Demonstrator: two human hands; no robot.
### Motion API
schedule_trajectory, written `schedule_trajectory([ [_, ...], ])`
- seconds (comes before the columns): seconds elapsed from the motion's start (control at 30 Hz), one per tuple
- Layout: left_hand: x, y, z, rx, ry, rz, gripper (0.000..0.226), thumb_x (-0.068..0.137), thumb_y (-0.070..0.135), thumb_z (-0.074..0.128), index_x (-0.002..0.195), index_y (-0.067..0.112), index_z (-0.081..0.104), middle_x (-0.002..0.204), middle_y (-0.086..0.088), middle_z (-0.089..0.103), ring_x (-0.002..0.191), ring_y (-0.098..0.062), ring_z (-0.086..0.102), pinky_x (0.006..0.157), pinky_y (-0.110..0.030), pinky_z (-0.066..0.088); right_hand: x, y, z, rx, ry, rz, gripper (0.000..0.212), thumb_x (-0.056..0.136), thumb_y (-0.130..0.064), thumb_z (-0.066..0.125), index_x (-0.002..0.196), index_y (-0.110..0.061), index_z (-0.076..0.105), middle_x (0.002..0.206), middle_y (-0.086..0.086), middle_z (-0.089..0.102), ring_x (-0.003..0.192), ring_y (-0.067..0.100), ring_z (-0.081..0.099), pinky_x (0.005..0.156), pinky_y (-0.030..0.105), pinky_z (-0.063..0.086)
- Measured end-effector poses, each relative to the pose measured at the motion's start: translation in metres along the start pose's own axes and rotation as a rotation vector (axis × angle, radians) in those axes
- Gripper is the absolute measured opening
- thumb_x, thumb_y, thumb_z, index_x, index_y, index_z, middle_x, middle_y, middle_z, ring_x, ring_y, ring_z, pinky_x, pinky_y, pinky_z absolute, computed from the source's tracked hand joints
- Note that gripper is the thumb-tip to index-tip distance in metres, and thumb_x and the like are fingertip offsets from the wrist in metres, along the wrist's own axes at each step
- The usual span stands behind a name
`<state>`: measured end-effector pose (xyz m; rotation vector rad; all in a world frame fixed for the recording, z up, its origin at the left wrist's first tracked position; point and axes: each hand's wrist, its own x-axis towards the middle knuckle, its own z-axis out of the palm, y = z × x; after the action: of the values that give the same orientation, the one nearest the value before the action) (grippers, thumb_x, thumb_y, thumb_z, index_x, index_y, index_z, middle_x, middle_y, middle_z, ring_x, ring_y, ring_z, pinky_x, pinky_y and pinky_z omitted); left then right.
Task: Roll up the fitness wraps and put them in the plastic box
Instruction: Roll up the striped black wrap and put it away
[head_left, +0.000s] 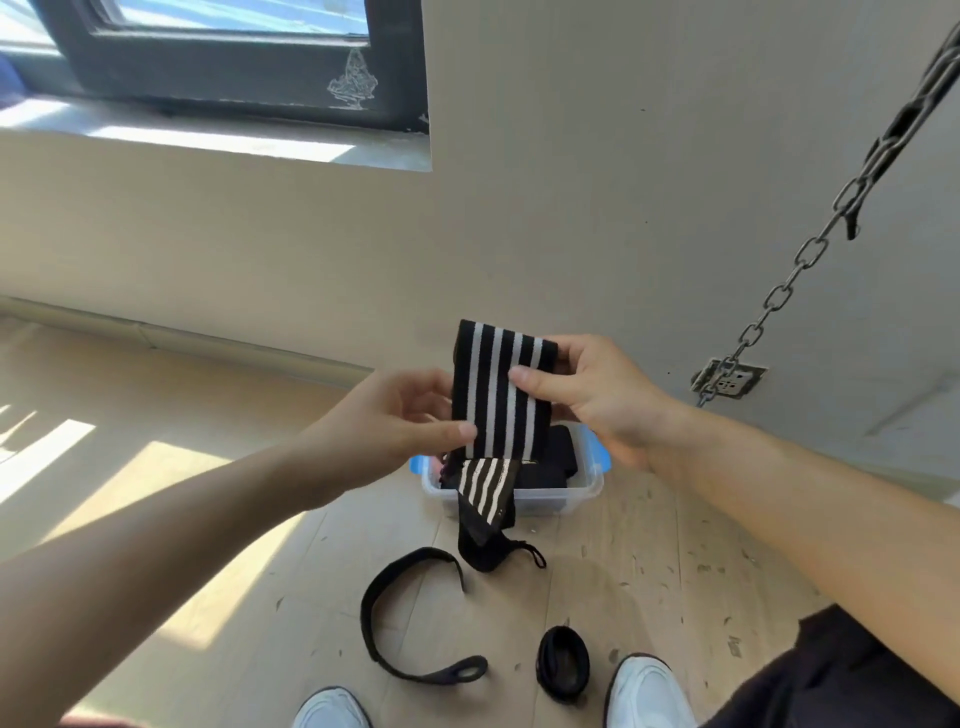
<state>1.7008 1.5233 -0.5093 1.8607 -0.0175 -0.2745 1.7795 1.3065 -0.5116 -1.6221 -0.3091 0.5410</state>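
Note:
A black wrap with white stripes (498, 395) hangs upright in front of me, above a clear plastic box (584, 491) with blue clips on the wooden floor. My left hand (400, 421) pinches the wrap's lower left edge. My right hand (587, 389) pinches its upper right edge with the thumb on the front. The wrap's tail (485, 512) drops over the box's front wall to the floor. Dark wraps lie inside the box. On the floor nearer me lie an unrolled black strap (410, 618) and a rolled black wrap (562, 667).
My two white shoes (647, 693) stand at the bottom edge, close to the rolled wrap. A metal chain (810, 249) runs diagonally from the upper right to a wall plate. The wall stands just behind the box, with a window at upper left.

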Motion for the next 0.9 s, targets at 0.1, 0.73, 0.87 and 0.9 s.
schedule_trajectory([
  [0.1, -0.001, -0.004, 0.001, 0.067, -0.001, -0.018, 0.014, 0.089, 0.009, 0.078, 0.101, 0.014, 0.074, 0.094, -0.018, 0.075, 0.081, -0.024, 0.071, 0.081, -0.040, 0.057, 0.006, 0.004, -0.003, 0.026, 0.054, 0.038, 0.019, 0.095, -0.008, 0.066, 0.114, -0.005, 0.070, 0.106, 0.009, 0.077, 0.097, 0.021, 0.075, 0.080, 0.034, 0.061],
  [0.73, -0.003, 0.016, 0.006, -0.203, 0.329, -0.019, 0.012, 0.096, 0.015, 0.068, 0.089, 0.005, 0.069, 0.079, -0.004, 0.075, 0.074, -0.015, 0.072, 0.069, -0.031, 0.059, -0.001, -0.001, 0.004, -0.184, -0.110, -0.183, 0.028, 0.085, 0.000, 0.076, 0.108, -0.008, 0.064, 0.101, 0.019, 0.072, 0.092, 0.024, 0.074, 0.084, 0.030, 0.061],
  [0.87, 0.002, 0.014, 0.004, -0.042, 0.456, -0.025, 0.025, 0.087, 0.030, 0.080, 0.094, 0.010, 0.066, 0.086, -0.001, 0.071, 0.079, -0.012, 0.067, 0.073, -0.029, 0.054, 0.001, -0.002, 0.003, -0.159, -0.068, -0.161, 0.006, 0.093, -0.009, 0.069, 0.100, -0.009, 0.069, 0.083, -0.002, 0.075, 0.081, 0.008, 0.073, 0.072, 0.024, 0.058],
  [0.9, 0.002, 0.014, 0.002, -0.018, 0.469, -0.006, 0.030, 0.082, 0.035, 0.084, 0.098, 0.016, 0.067, 0.091, 0.002, 0.071, 0.082, -0.009, 0.067, 0.072, -0.024, 0.052, 0.002, -0.002, 0.002, -0.156, -0.060, -0.151, 0.005, 0.094, -0.013, 0.068, 0.099, -0.010, 0.071, 0.082, -0.004, 0.076, 0.081, 0.008, 0.073, 0.072, 0.024, 0.058],
])
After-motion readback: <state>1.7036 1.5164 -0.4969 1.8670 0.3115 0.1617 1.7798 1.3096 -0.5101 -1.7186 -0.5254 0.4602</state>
